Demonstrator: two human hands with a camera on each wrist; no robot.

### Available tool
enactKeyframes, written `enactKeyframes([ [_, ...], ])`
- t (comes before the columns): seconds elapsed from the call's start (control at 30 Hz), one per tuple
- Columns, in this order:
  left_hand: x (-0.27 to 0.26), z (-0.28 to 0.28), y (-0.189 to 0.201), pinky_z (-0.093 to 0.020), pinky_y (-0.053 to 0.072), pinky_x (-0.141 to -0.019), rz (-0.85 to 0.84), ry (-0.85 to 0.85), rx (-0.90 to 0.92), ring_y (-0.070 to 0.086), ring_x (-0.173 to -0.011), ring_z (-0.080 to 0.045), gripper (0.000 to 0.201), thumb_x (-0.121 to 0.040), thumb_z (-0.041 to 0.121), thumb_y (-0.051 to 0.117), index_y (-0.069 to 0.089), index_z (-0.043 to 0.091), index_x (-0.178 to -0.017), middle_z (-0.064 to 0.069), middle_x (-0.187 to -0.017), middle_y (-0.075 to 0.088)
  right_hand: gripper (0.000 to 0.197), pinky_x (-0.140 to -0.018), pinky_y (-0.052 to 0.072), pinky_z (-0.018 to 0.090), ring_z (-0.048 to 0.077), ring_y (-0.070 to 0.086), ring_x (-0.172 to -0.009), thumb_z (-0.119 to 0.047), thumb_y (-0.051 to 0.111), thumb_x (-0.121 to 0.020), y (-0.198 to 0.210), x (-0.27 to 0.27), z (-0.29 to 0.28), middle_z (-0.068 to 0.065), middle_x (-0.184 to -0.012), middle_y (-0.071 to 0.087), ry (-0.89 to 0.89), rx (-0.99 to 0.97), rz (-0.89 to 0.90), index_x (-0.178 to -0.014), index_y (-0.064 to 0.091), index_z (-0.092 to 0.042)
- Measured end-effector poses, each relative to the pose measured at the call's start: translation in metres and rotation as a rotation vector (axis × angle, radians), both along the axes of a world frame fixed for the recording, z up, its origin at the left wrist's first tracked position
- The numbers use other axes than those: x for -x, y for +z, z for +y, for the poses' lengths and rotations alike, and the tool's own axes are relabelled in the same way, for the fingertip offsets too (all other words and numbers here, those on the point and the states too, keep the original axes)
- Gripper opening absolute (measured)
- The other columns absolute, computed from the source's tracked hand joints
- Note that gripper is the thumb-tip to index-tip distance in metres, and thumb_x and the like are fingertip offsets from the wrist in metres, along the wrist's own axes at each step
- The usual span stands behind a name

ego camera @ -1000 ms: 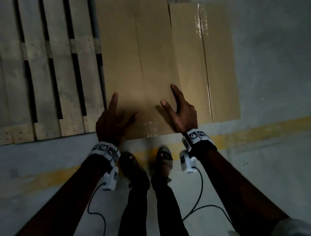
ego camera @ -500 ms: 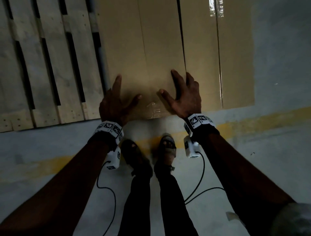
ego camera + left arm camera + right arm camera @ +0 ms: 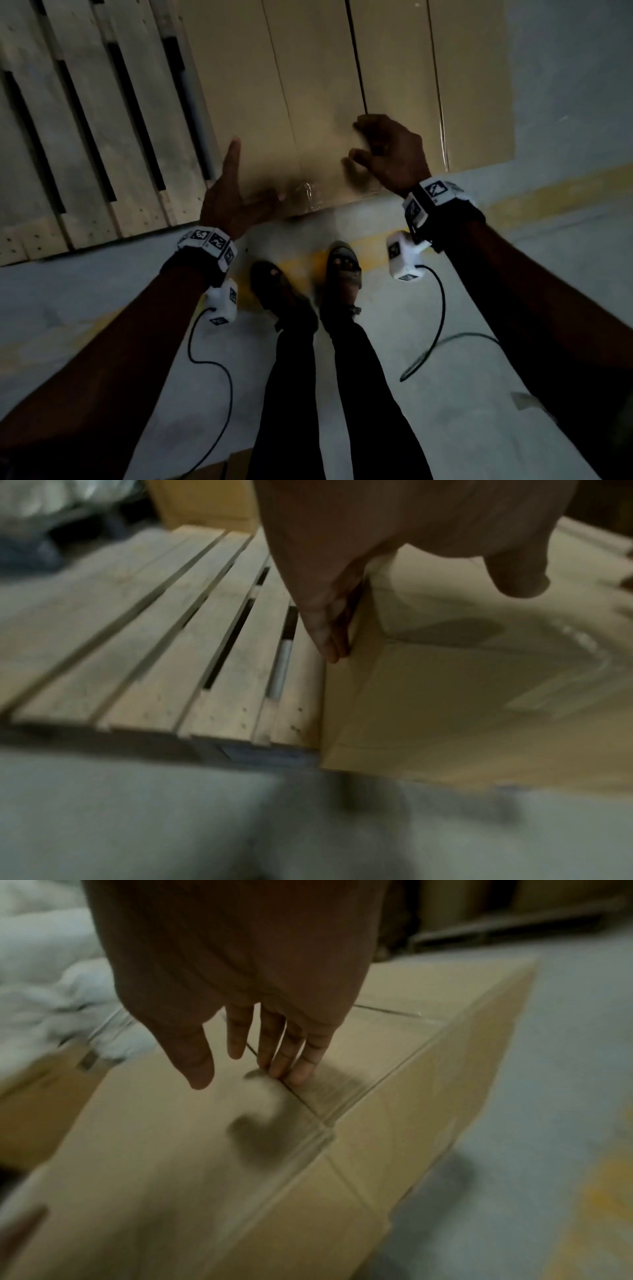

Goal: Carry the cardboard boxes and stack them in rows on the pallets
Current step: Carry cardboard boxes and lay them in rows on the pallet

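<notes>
Two brown cardboard boxes stand side by side on the wooden pallet [image 3: 85,137] [image 3: 154,656]. My left hand [image 3: 236,195] [image 3: 329,610] lies with straight fingers against the left side face of the near box [image 3: 274,102] [image 3: 445,696] [image 3: 171,1137], with the thumb over its taped front edge. My right hand [image 3: 387,150] [image 3: 267,1042] rests on top, its fingertips [image 3: 291,1069] touching the dark gap between this box and the second box [image 3: 445,85] [image 3: 359,1047]. Neither hand grips anything.
A grey metal tube [image 3: 195,113] [image 3: 281,669] lies in a pallet slot beside the box. My sandalled feet [image 3: 308,284] stand on the grey floor by a yellow line [image 3: 548,192]. More cardboard [image 3: 205,504] stands behind; white wrapped bulk [image 3: 41,974] lies at the left.
Both hands slid forward. The left hand went from the box top to its left side. The right hand moved up to the gap between the boxes.
</notes>
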State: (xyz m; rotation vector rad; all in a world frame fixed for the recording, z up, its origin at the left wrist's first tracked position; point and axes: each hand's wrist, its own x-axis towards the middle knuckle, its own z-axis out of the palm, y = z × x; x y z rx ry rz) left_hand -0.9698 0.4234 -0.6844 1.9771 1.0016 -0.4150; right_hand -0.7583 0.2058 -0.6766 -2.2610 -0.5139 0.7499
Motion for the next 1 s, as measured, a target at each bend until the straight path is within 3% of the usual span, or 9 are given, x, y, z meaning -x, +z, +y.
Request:
enactKeyframes([
  [0.07,-0.005,-0.006,-0.001,-0.047,0.036,-0.118,-0.009,0.073,-0.008,0.039,-0.146,-0.034,0.114,-0.074,0.072,0.075,0.001,0.051,-0.159,0.000,-0.165,0.033,0.057,-0.104,0.050,0.022,0.008,0.064,-0.118,-0.022,0.083,-0.081,-0.002,-0.005,0.005,-0.001,-0.128,0.070,-0.163,-0.091,0.169,-0.133,0.063,-0.014],
  [0.2,-0.007,-0.013,-0.007,-0.048,0.033,-0.121,-0.043,0.166,-0.011,0.034,-0.149,-0.033,0.115,-0.064,0.092,0.062,0.004,0.056,-0.156,0.011,-0.166,0.029,0.047,-0.099,0.056,0.032,0.008,0.067,-0.112,-0.021,0.083,-0.077,-0.008,-0.021,0.012,-0.003,-0.118,0.073,-0.275,-0.112,0.251,-0.122,0.068,-0.020],
  [0.33,-0.006,-0.016,-0.008,-0.038,0.031,-0.121,-0.061,0.183,-0.018,0.036,-0.149,-0.028,0.108,-0.073,0.084,0.065,0.007,0.052,-0.159,0.009,-0.166,0.031,0.041,-0.096,0.058,0.039,0.013,0.071,-0.104,-0.021,0.080,-0.066,-0.012,-0.028,0.010,-0.002,-0.105,0.075,-0.266,-0.112,0.277,-0.105,0.071,-0.028],
  [0.4,-0.008,-0.015,-0.007,-0.026,0.027,-0.115,-0.069,0.186,0.002,0.035,-0.149,-0.026,0.104,-0.079,0.076,0.068,0.008,0.049,-0.160,0.007,-0.166,0.030,0.041,-0.093,0.060,0.044,0.016,0.072,-0.101,-0.019,0.074,-0.062,-0.014,-0.030,0.007,0.000,-0.103,0.074,-0.244,-0.142,0.285,-0.101,0.070,-0.030],
  [0.53,-0.012,-0.014,-0.006,-0.016,0.021,-0.108,-0.080,0.171,0.007,0.031,-0.151,-0.018,0.105,-0.083,0.069,0.070,0.007,0.041,-0.163,0.011,-0.168,0.023,0.048,-0.088,0.061,0.044,0.014,0.069,-0.108,-0.015,0.070,-0.065,-0.014,-0.030,0.003,0.002,-0.112,0.073,-0.214,-0.161,0.307,-0.111,0.068,-0.027],
  [0.63,-0.012,-0.013,-0.007,-0.016,0.027,-0.106,-0.105,0.134,-0.012,0.039,-0.145,-0.015,0.113,-0.079,0.064,0.077,0.006,0.038,-0.163,0.007,-0.166,0.028,0.055,-0.094,0.057,0.033,0.011,0.065,-0.118,-0.027,0.074,-0.065,-0.007,-0.023,-0.001,-0.002,-0.119,0.070,-0.161,-0.167,0.296,-0.119,0.063,-0.025],
  [0.73,-0.012,-0.020,-0.005,-0.028,0.028,-0.113,-0.069,0.069,-0.089,0.030,-0.150,-0.028,0.119,-0.076,0.062,0.081,0.006,0.035,-0.164,-0.009,-0.168,0.020,0.050,-0.102,0.055,0.031,0.005,0.066,-0.115,-0.022,0.075,-0.078,0.002,-0.014,-0.012,-0.003,-0.120,0.071,-0.148,-0.153,0.145,-0.126,0.065,-0.017],
  [0.83,-0.017,-0.030,-0.001,-0.053,0.028,-0.118,-0.069,-0.160,-0.449,0.018,-0.153,-0.040,0.114,-0.075,0.079,0.067,0.020,0.024,-0.162,-0.019,-0.169,0.007,0.045,-0.097,0.057,0.033,0.006,0.069,-0.110,-0.017,0.072,-0.084,0.003,-0.007,-0.040,0.002,-0.118,0.072,-0.293,-0.193,-0.019,-0.128,0.065,-0.009],
  [1.0,-0.061,-0.074,0.011,-0.060,0.029,-0.115,-0.168,-0.557,-0.542,0.023,-0.152,-0.038,0.099,-0.081,0.077,0.051,0.026,0.023,-0.160,-0.013,-0.169,0.018,0.052,-0.091,0.053,0.025,0.015,0.066,-0.112,-0.028,0.070,-0.084,0.005,-0.013,-0.104,0.003,-0.128,0.064,-0.645,-0.034,-0.257,-0.134,0.061,-0.016],
])
